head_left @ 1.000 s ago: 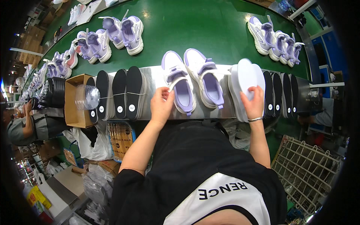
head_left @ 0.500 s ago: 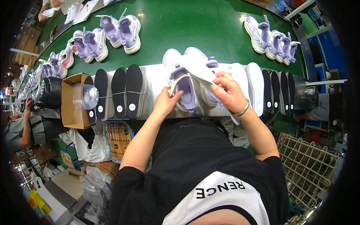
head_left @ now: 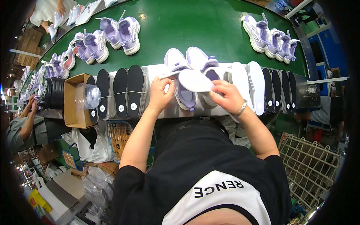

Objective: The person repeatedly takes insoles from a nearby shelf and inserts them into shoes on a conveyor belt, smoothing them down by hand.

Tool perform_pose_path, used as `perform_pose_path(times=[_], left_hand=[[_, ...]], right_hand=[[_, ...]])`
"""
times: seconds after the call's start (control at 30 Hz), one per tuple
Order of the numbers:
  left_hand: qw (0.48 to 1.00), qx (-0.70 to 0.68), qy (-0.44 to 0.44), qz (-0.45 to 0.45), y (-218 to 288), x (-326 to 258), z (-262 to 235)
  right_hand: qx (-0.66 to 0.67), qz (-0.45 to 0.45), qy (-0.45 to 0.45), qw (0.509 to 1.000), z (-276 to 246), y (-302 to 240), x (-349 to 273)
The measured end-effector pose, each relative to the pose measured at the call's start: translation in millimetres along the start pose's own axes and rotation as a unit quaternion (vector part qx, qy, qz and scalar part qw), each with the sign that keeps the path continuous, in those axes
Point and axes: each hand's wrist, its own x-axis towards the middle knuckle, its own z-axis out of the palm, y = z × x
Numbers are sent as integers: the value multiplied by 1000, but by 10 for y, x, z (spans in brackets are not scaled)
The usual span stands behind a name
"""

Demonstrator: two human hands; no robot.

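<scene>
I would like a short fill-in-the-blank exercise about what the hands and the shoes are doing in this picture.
1. The right hand holds a white ____ over the shoes.
2. The left hand rests on the left shoe, which is white and ____.
3. The conveyor belt behind the shelf is ____.
4. A clear plastic bottle lies in a ____ box at the person's left.

Missing words: insole; purple; green; cardboard

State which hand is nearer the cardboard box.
Left. The left hand grips the white insole, right of the cardboard box; the right hand lies farther right.
</scene>
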Motion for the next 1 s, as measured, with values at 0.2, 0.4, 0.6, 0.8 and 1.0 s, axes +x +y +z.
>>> perform_pose_path(times=[0.2, 0.4, 0.6, 0.8, 1.0], left_hand=[[974, -1, 164, -154, 45, 75, 471], [923, -191, 184, -279, -172, 319, 646], [961, -45, 96, -257, 139, 199, 698], [995, -55, 72, -38, 128, 322, 608], [970, -93, 6, -223, -81, 499, 552]], right_hand=[[-286, -103, -82, 949, -170, -239, -284], [-390, -69, -154, 905, -103, -543, -128], [-426, -41, -167, 888, -124, -744, -53], [-505, 60, -174, 843, 447, -299, 246], [-430, 131, -56, 892, 867, 31, 526]])
